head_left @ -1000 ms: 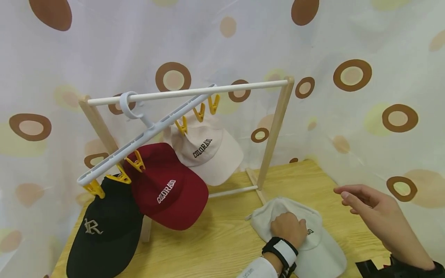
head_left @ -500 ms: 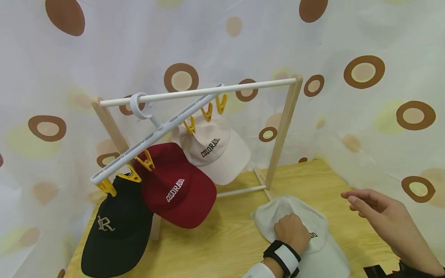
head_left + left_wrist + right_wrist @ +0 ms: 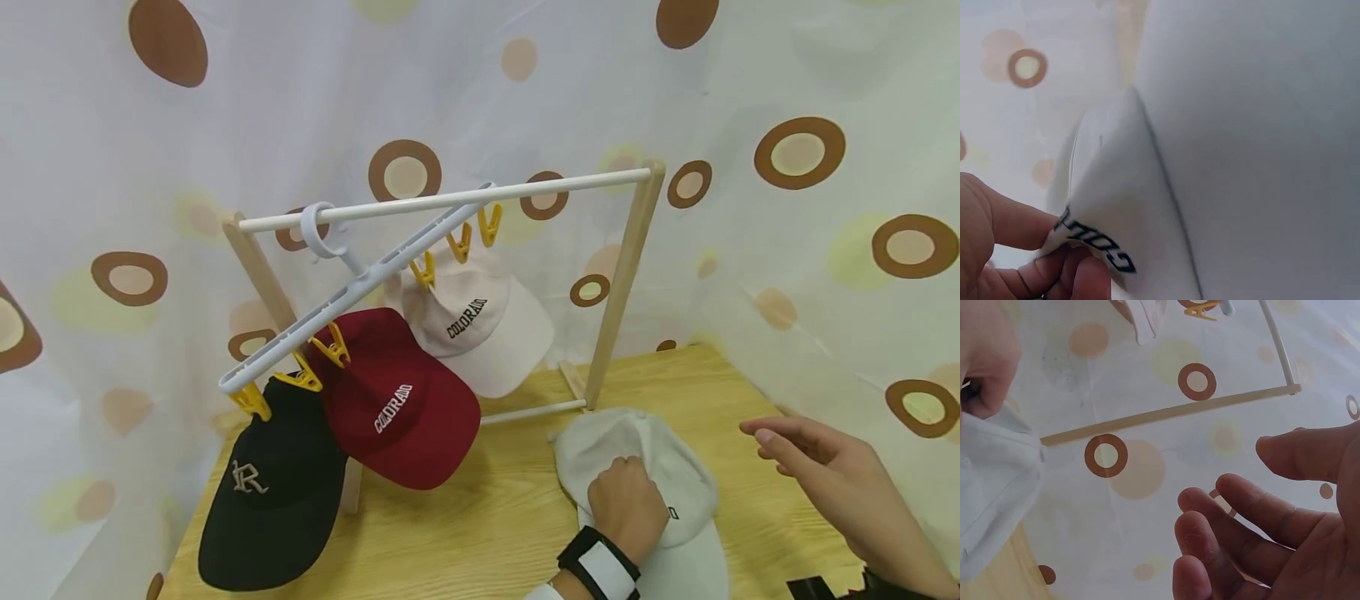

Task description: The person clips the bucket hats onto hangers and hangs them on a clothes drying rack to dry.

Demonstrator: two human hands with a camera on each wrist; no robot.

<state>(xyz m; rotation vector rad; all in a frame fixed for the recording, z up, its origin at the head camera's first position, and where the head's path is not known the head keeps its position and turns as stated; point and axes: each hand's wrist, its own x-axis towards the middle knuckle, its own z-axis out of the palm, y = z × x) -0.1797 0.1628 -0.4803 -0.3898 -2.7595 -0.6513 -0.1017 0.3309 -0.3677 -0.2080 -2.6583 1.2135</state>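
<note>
On the table's right part is a pale grey baseball cap (image 3: 678, 462), its front lettering partly covered by my left hand (image 3: 626, 508). In the left wrist view, thumb and fingers of that hand (image 3: 1022, 250) pinch the cap's fabric (image 3: 1122, 200) at the dark lettering. My right hand (image 3: 840, 479) hovers to the right of the cap, apart from it. The right wrist view shows its fingers (image 3: 1254, 506) loosely bent and the thumb spread away, with nothing between them. Part of the cap's brim lies below the head view's edge.
A white-barred rack (image 3: 450, 200) with wooden legs holds a grey-blue hanger (image 3: 360, 287). Yellow clips (image 3: 300, 375) on it carry a black cap (image 3: 273, 492), a red cap (image 3: 397, 400) and a pale pink cap (image 3: 480, 321). A patterned curtain (image 3: 750, 275) hangs behind the table.
The pale grey cap has shifted and turned slightly under my left hand, its brim swinging left and its crown bunching up. The right hand stays nearly still. The head view has turned a little left.
</note>
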